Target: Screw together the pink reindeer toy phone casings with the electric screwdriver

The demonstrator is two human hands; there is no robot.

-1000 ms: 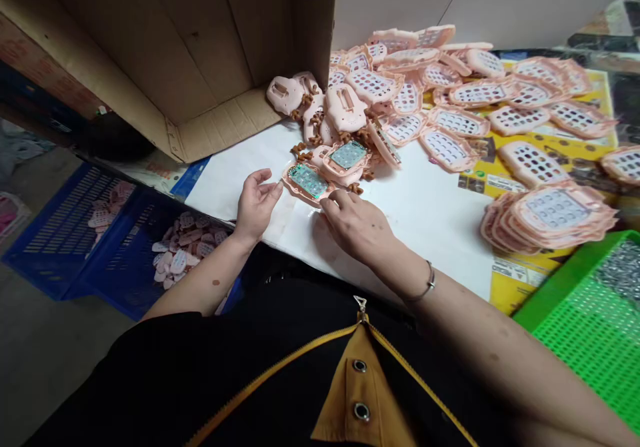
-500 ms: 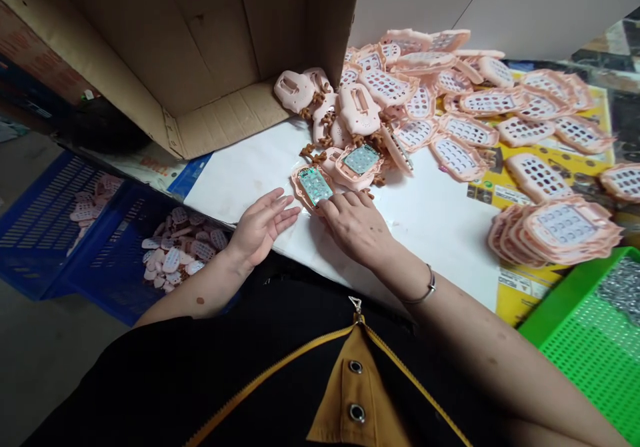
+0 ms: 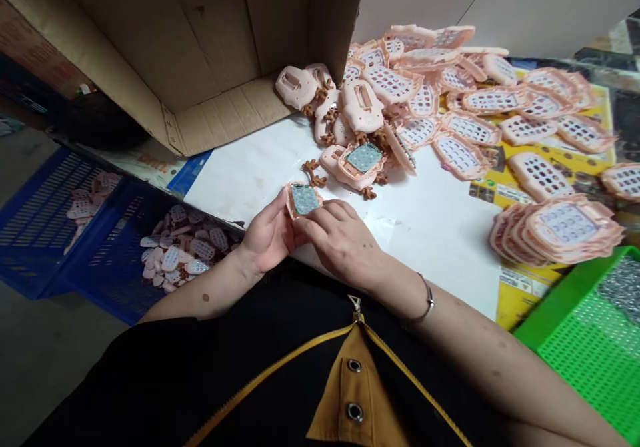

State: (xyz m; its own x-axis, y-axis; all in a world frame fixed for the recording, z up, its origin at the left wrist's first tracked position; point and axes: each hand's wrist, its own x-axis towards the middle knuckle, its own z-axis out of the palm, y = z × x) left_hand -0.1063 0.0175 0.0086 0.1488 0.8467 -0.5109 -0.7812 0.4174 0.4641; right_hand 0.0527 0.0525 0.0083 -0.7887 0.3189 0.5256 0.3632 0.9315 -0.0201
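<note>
A pink toy phone half with a green circuit board (image 3: 305, 199) in it is held at the near edge of the white work surface. My left hand (image 3: 271, 235) is closed around its left side and underside. My right hand (image 3: 345, 241) grips its right side, with the fingertips partly hidden. Just beyond lie brown antler-shaped pieces (image 3: 314, 173). A second pink half with a circuit board (image 3: 364, 158) rests to the right of them, on another pink shell. Several closed-looking pink shells (image 3: 361, 105) are heaped behind.
A large open cardboard box (image 3: 225, 117) stands at the back left. Pink keypad fronts (image 3: 460, 155) spread across the right, with a stack of them (image 3: 565, 227) nearer. A green basket (image 3: 590, 340) holds small metal parts. Blue crates (image 3: 107, 253) with pink pieces sit below left.
The phone half with the circuit board has been lifted off the surface and brought nearer and left. My left hand has closed on it; my right hand has moved slightly left with it.
</note>
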